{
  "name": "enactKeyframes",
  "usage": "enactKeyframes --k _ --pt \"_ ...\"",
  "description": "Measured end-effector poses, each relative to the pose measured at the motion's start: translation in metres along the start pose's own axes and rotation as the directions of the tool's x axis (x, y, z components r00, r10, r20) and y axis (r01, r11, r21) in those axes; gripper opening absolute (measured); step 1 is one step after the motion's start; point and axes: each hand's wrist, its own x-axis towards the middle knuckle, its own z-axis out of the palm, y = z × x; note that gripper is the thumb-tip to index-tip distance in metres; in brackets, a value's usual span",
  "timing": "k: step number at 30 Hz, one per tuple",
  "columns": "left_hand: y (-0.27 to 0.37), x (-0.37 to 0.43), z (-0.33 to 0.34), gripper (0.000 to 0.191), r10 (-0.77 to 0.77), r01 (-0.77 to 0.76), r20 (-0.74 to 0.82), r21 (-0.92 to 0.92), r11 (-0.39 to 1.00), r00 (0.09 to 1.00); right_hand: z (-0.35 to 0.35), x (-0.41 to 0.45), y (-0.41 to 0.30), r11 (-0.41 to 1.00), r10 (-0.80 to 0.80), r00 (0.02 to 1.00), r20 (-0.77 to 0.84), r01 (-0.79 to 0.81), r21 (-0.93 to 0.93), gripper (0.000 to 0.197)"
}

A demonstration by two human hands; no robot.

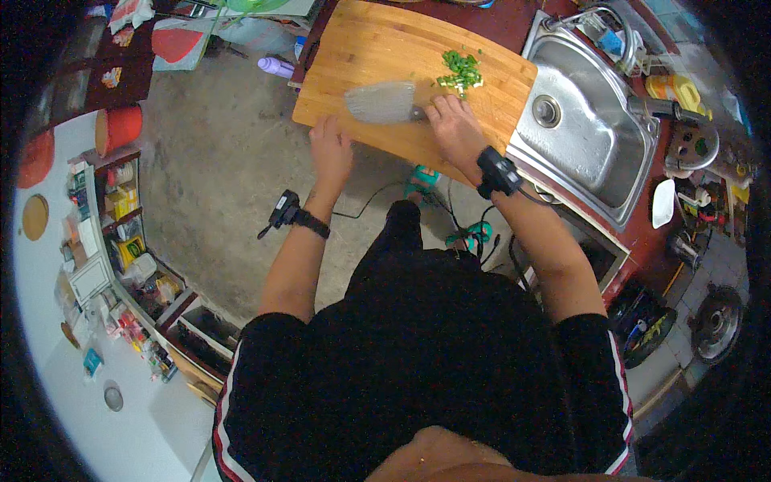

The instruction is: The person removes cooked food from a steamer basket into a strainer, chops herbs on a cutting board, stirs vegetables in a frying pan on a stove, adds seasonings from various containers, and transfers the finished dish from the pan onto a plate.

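Observation:
A wooden cutting board (pixel 373 42) lies before me on the counter. On it rests a cleaver with a broad grey blade (pixel 380 102), lying flat. My right hand (pixel 455 126) is closed over the cleaver's handle, which it mostly hides. Just beyond that hand is a small heap of chopped green onion (pixel 461 71). My left hand (pixel 330 147) is at the board's near left edge, fingers bent against it. Whether it grips the edge or only rests there cannot be made out.
Right of the board is a steel sink (pixel 578 144) with a faucet (pixel 626 36). A yellow bottle (pixel 671 90) and a white dish (pixel 663 203) stand past it. A gas burner (pixel 717 322) is at far right. Cables (pixel 467 226) run near my feet. Shelves (pixel 123 205) line the left.

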Motion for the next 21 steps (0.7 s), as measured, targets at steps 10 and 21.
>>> enactKeyframes --k 10,21 --pt "-0.013 -0.003 0.009 0.053 -0.122 0.126 0.044 -0.092 0.988 0.992 0.007 0.033 -0.004 0.995 0.073 0.992 0.105 -0.080 0.066 0.030" --pt "0.054 0.051 0.082 0.074 0.071 -0.071 0.011 0.085 0.994 0.997 -0.018 -0.018 0.108 0.894 0.427 0.871 -0.244 -0.448 -0.035 0.027"
